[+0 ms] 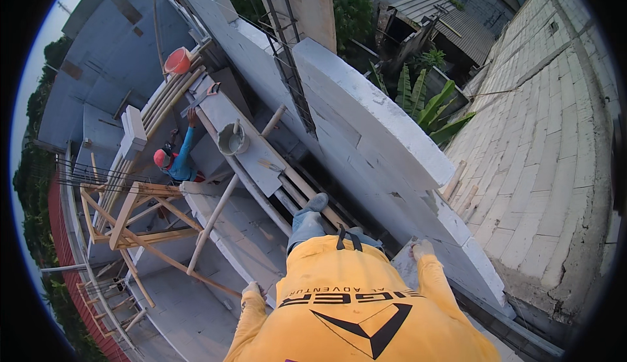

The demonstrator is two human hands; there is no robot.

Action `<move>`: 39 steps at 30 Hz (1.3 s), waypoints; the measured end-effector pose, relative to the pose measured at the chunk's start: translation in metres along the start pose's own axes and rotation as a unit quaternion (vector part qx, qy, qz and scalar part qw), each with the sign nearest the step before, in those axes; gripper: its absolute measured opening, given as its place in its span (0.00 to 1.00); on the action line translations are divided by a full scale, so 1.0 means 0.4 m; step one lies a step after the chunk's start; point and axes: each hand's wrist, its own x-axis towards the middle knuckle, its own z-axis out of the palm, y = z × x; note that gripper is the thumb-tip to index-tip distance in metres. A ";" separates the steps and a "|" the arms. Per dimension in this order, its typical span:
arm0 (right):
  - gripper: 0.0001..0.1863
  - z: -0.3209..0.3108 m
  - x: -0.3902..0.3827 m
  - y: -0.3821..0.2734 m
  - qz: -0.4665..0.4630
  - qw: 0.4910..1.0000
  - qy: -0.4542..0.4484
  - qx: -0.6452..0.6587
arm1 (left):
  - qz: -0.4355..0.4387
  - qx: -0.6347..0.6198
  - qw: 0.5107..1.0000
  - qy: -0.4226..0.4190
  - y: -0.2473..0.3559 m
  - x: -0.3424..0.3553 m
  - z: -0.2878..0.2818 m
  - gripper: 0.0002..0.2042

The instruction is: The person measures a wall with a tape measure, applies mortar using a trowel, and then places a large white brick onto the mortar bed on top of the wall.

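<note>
My left hand [253, 288] is low in the view, at the near end of a light block wall [241, 241]. Its fingers are too small to make out. To the right, my right hand [422, 249] is closed at the edge of a grey flat piece [406, 265], beside the tall white block wall [366, 133]. What it grips is unclear. My shoe [317, 202] stands on the poles and planks between the walls. Ahead on a plank lie a trowel [271, 165], a grey mortar bucket [233, 141] and a handsaw with an orange handle [213, 88].
A co-worker [183, 159] in a blue top and red headgear stands at the left, one arm reaching up to the plank. A red bucket [177, 62] sits farther off. Timber trestles [140, 215] stand left. A dark gap [353, 199] runs along the white wall; steel rebar [287, 62] rises there.
</note>
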 end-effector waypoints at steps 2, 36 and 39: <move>0.07 -0.009 -0.001 -0.033 0.040 0.997 -0.055 0.045 | 0.019 -0.011 0.999 -0.024 0.031 0.040 0.032 0.13; 0.08 0.003 0.003 0.139 0.092 0.986 0.002 0.139 | 0.267 0.211 0.927 -0.155 0.246 0.038 0.183 0.09; 0.08 -0.034 0.027 0.059 0.017 0.996 0.030 0.086 | 0.220 0.176 0.943 -0.177 0.216 0.107 0.151 0.08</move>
